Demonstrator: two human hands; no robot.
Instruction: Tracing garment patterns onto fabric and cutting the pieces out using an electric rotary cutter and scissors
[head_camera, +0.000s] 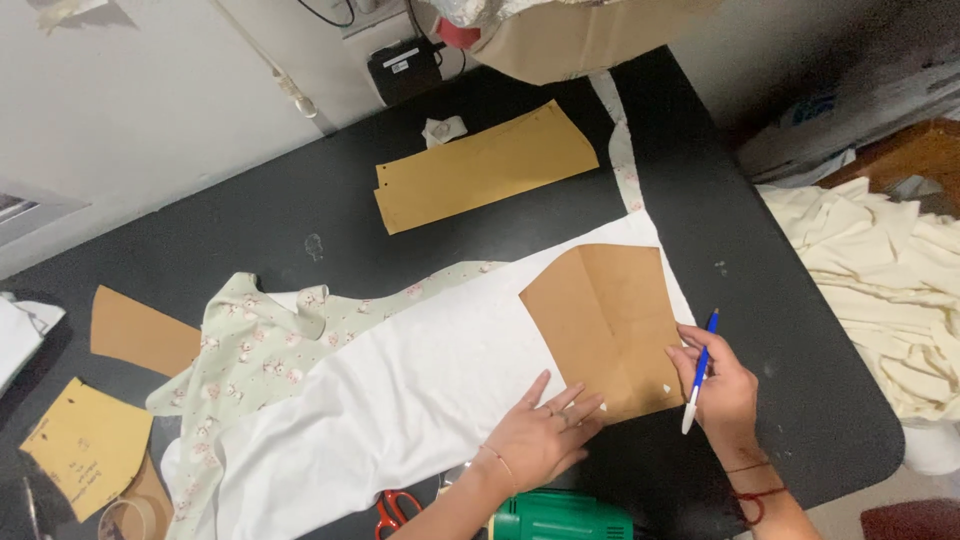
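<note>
Brown cardboard pattern piece (608, 322) lies on white fabric (430, 385) spread over a black table (800, 390). The left hand (540, 440) presses flat on the fabric, fingers spread, fingertips on the pattern's lower edge, gripping nothing. The right hand (722, 388) rests at the pattern's right edge, fingers curled around a blue and white pen (699, 371). Printed pale green fabric (265, 345) lies under the white cloth at left. Red-handled scissors (396, 510) and a green tool (560, 517) sit near the table's front edge.
</note>
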